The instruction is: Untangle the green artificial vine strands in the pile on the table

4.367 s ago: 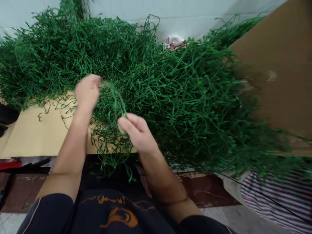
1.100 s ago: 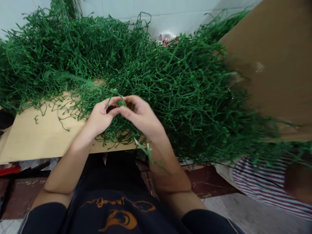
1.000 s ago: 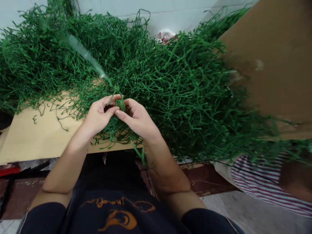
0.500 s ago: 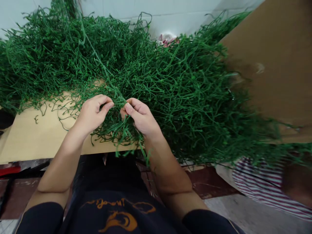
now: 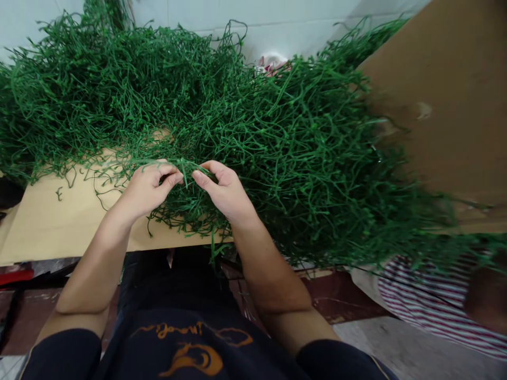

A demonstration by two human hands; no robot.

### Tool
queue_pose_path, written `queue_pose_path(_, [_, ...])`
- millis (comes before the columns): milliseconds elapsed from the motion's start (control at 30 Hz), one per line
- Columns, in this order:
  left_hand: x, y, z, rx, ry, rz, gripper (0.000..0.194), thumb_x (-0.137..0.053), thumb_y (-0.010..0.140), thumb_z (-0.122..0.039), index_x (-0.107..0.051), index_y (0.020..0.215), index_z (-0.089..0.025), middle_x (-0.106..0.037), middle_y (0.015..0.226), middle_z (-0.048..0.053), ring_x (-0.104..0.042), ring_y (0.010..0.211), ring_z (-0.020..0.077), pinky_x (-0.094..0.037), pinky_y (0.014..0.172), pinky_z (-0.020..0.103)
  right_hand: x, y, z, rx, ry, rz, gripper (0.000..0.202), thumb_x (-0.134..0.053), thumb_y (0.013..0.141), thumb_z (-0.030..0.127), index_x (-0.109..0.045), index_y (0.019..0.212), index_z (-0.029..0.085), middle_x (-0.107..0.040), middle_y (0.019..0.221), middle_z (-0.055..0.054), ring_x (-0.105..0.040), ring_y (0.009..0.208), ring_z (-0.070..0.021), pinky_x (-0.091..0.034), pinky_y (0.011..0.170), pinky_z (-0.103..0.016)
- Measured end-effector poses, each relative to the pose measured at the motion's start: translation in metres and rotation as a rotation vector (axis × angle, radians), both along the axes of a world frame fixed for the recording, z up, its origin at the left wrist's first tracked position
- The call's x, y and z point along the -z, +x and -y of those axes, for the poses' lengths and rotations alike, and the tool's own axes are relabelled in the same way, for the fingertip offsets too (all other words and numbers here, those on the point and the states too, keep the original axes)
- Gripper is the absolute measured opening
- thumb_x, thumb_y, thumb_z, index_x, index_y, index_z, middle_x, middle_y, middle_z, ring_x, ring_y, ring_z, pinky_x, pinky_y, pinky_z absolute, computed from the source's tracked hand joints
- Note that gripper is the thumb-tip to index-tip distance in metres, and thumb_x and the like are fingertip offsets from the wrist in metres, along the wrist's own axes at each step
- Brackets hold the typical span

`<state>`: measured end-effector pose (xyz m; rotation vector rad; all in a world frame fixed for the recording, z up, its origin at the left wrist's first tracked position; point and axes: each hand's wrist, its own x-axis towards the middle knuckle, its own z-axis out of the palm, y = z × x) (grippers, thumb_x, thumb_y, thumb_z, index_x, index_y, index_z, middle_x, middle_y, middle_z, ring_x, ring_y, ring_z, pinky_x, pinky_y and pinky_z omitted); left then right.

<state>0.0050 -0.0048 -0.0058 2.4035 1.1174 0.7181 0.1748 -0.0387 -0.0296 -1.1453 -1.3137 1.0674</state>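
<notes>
Between my two hands runs a small bunch of thin, lighter green stems [image 5: 184,168], some of it blurred and lying over the back of my left hand. My left hand [image 5: 152,184] is closed, thumb and forefinger pinched at the left part of the bunch. My right hand [image 5: 225,191] grips the stems between thumb and fingers, a short gap away. All around lies a big tangled heap of green stems [image 5: 285,142] with small knobs at their tips. The heap hides what exactly sits between the fingertips.
Beneath the stems lies a flat cardboard sheet [image 5: 67,221] with stray pieces on it. A tall cardboard panel [image 5: 443,105] leans at the right, a white tiled wall [image 5: 293,26] stands behind. A person's striped garment [image 5: 428,301] shows at lower right.
The long pale strand that stretched from the upper left down to my right hand has dropped and now crosses over my left hand. My right fingertips have shifted slightly left.
</notes>
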Motion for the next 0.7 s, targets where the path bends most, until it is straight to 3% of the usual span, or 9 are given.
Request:
queue_pose_path(167, [0.001,-0.002,-0.004,-0.052,0.027,-0.024,0.024,-0.044,0.083,-0.027,-0.064,0.074,-0.017,-0.06,0.069,0.003,-0.053,0.068,0.015,-0.043,0.068,0.029,0.003,0.002,0.001,-0.057,0.011,-0.011,0.035,-0.058,0.074,0.048,-0.052,0.064,0.015,-0.041,0.058,0.003,-0.034,0.056,-0.0062,-0.029,0.055,-0.022])
queue_pose_path(400, [0.016,0.0,-0.021,-0.201,0.23,-0.036,0.026,-0.046,0.083,-0.027,-0.059,0.063,-0.02,-0.053,0.062,0.002,-0.051,0.07,0.0174,-0.043,0.077,0.035,0.006,-0.012,0.007,-0.028,0.035,-0.065,0.028,-0.055,0.078,0.034,-0.044,0.06,0.016,-0.033,0.057,0.004,-0.03,0.054,-0.0054,-0.026,0.053,-0.022])
queue_pose_path(567, [0.013,0.011,-0.036,-0.198,0.222,-0.007,0.026,-0.044,0.083,-0.024,-0.057,0.061,-0.018,-0.054,0.066,0.003,-0.053,0.075,0.0173,-0.042,0.08,0.035,0.003,-0.019,0.01,0.062,0.015,-0.145,0.03,-0.055,0.077,0.033,-0.038,0.058,0.017,-0.03,0.055,0.006,-0.028,0.053,-0.0046,-0.024,0.052,-0.021])
queue_pose_path(700, [0.011,0.014,-0.043,-0.173,0.154,-0.024,0.023,-0.046,0.081,-0.022,-0.06,0.065,-0.016,-0.06,0.072,0.004,-0.055,0.079,0.0172,-0.043,0.079,0.033,0.006,-0.016,0.009,0.061,-0.007,-0.166,0.033,-0.056,0.077,0.041,-0.041,0.059,0.017,-0.032,0.054,0.006,-0.028,0.051,-0.0044,-0.024,0.05,-0.021])
